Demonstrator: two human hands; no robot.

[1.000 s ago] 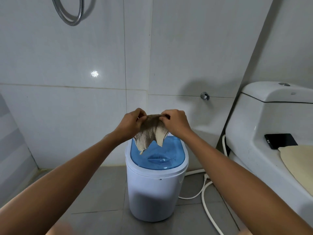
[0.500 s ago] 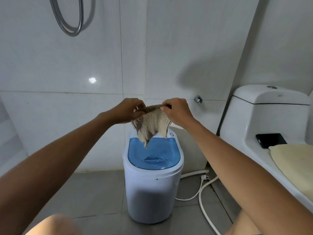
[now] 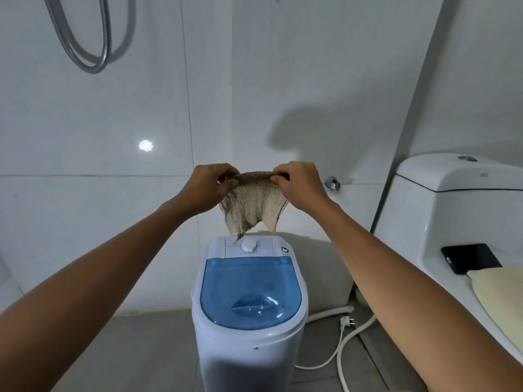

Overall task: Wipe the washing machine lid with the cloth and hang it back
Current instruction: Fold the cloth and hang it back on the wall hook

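A small white washing machine (image 3: pixel 249 355) stands on the floor below my hands, its blue see-through lid (image 3: pixel 250 292) closed. A beige knitted cloth (image 3: pixel 253 206) hangs in the air above the machine's control dial (image 3: pixel 249 245), clear of the lid. My left hand (image 3: pixel 208 186) pinches the cloth's top left corner and my right hand (image 3: pixel 297 183) pinches its top right corner, stretching the upper edge between them. The cloth's lower tip dangles just above the control panel.
A white toilet (image 3: pixel 441 216) stands at the right with a black phone (image 3: pixel 469 257) and a cream mat (image 3: pixel 498 295) on it. A white hose and plug (image 3: pixel 346 322) lie on the grey floor. A metal shower hose (image 3: pixel 85 52) loops on the tiled wall.
Both hands have lifted the cloth higher above the machine and spread its top edge wider; the control panel has come into sight beneath it.
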